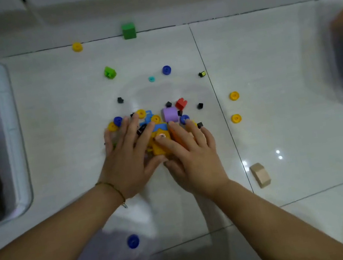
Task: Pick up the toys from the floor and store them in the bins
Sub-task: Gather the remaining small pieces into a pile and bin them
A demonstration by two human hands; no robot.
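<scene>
White tiled floor (64,124), scattered toys (128,31), wooden block (261,175)

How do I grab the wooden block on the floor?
Pinch the wooden block across its two long flat sides, coming down from above. It lies flat and alone on the floor, so nothing blocks your fingers.

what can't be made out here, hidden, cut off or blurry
All in the head view:
Toy pile: partly covered by the left hand and right hand; the count beneath is unclear.
Left bin: cut by the frame edge, inside too dark.
Right bin: blurred and cut off, contents unreadable.
Small black pieces: too small to identify.
</scene>
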